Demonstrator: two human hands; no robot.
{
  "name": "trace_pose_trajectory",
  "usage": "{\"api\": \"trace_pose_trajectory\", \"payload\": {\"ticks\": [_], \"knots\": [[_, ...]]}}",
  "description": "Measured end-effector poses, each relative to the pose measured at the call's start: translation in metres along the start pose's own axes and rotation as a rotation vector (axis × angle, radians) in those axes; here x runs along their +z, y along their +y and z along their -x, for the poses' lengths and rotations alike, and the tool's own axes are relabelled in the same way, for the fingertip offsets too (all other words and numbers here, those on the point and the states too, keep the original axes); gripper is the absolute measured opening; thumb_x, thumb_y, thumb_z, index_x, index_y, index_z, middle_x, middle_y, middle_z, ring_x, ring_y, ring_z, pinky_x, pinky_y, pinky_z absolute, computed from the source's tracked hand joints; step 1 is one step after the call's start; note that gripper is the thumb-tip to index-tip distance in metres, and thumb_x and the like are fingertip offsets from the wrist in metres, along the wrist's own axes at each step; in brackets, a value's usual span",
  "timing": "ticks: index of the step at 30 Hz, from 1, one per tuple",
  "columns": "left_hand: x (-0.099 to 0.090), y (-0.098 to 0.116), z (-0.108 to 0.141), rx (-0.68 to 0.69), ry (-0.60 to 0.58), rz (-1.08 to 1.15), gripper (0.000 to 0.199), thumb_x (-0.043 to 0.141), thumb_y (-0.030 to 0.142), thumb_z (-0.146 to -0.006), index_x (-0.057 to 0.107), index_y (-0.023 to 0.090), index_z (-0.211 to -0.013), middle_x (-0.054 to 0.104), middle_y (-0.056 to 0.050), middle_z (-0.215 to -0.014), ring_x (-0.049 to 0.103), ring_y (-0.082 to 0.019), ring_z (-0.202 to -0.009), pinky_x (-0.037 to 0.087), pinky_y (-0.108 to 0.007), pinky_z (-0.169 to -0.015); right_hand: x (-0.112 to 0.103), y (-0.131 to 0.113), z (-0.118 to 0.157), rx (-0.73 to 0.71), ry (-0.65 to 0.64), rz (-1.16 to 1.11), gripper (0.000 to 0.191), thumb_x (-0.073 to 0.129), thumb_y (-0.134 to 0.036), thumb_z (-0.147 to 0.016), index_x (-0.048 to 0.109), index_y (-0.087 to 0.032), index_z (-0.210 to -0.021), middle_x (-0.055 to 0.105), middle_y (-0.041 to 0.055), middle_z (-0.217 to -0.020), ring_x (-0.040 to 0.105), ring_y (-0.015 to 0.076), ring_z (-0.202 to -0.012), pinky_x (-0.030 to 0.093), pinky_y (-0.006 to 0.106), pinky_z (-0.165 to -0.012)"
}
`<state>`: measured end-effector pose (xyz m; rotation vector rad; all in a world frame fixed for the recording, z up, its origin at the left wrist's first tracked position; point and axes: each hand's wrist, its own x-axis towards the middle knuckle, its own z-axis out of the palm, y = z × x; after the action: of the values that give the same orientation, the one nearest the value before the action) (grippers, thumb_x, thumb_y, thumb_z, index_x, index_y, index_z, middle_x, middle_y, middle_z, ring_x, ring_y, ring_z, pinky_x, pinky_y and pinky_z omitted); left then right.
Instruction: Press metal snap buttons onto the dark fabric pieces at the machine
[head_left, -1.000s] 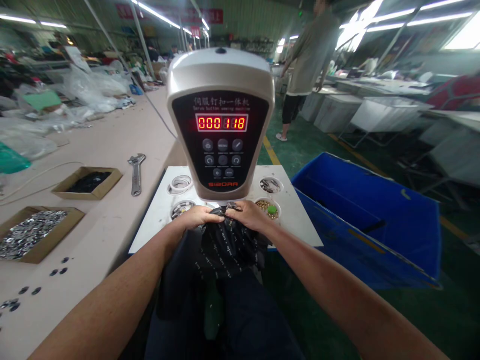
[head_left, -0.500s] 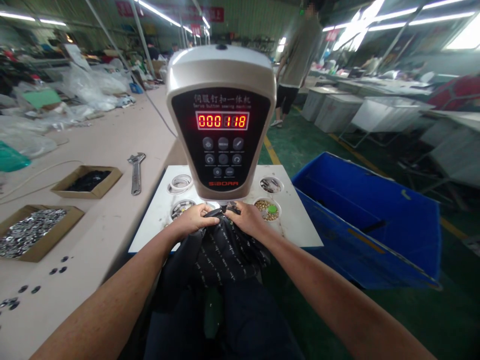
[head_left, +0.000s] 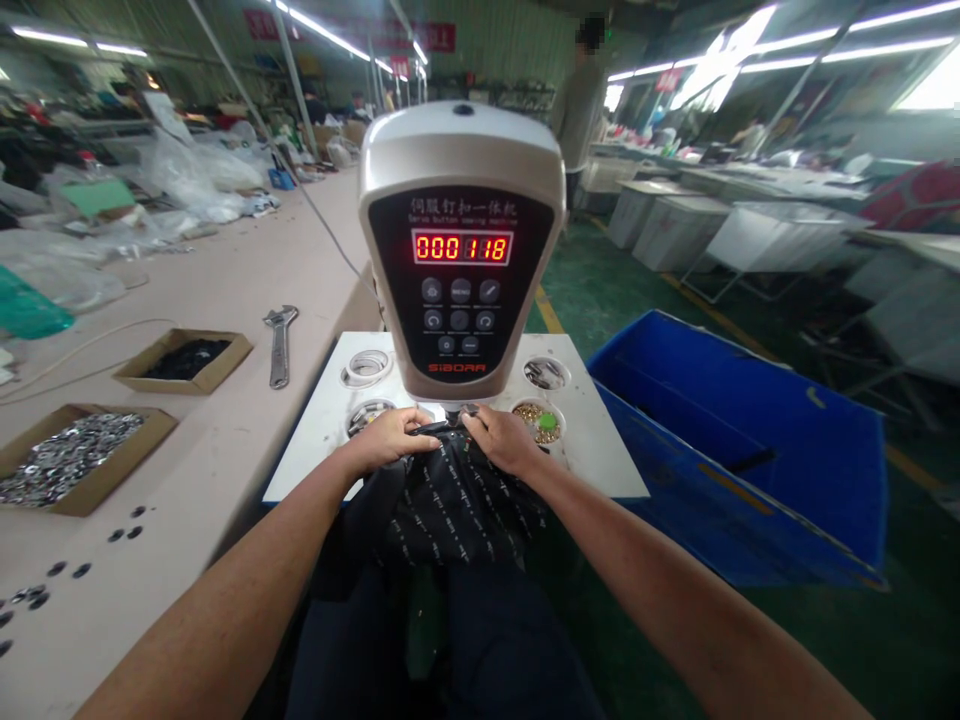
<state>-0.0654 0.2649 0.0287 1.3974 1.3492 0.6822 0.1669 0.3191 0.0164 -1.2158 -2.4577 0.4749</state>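
A dark garment [head_left: 457, 500] with rows of small white print hangs from the front of the machine's white table over my lap. My left hand [head_left: 390, 438] pinches its upper edge between thumb and fingers, left of the machine's working point. On the other side, my right hand [head_left: 499, 438] grips the same edge close under the head. Above both hands stands the button machine [head_left: 463, 240], its red display reading 000118. Its lower tip meets the cloth between my hands, where the fine detail is too small to make out.
Round wells in the white table [head_left: 300, 470] hold small metal parts, including brass-coloured pieces [head_left: 529, 418] with a green item. To the left, the bench [head_left: 225, 440] carries a wrench [head_left: 280, 345], a box of metal pieces [head_left: 82, 455] and a box of black pieces [head_left: 184, 360]. A blue bin [head_left: 810, 480] stands right.
The view has shifted slightly, so the machine sits further right in the picture. My hands keep their grip on the garment's edge. A person in the background has moved left.
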Motion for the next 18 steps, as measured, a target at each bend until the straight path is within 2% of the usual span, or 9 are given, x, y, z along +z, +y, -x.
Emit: {"api": "trace_pose_trajectory", "payload": {"ticks": [11, 18], "knots": [[-0.0027, -0.0022, -0.0006, -0.035, -0.049, 0.049, 0.050, 0.079, 0.051, -0.064, 0.062, 0.019, -0.099, 0.073, -0.004, -0.094, 0.069, -0.028, -0.096, 0.049, -0.035, -0.084, 0.0053, -0.0026, -0.0002, 0.067, 0.038, 0.073, 0.036, 0.045, -0.044, -0.103, 0.068, -0.022, -0.117, 0.078, 0.0080, -0.099, 0.072, 0.0239, -0.092, 0.040, 0.027, -0.073], [-0.0063, 0.0057, 0.0029, -0.072, -0.105, 0.084, 0.052, 0.079, 0.047, -0.063, 0.062, 0.017, -0.102, 0.073, -0.005, -0.093, 0.069, -0.026, -0.092, 0.049, -0.035, -0.083, 0.0056, -0.0005, 0.0000, 0.060, 0.045, 0.062, 0.034, 0.046, -0.044, -0.102, 0.068, -0.023, -0.117, 0.078, 0.0074, -0.098, 0.072, 0.0237, -0.088, 0.039, 0.027, -0.071]]}}
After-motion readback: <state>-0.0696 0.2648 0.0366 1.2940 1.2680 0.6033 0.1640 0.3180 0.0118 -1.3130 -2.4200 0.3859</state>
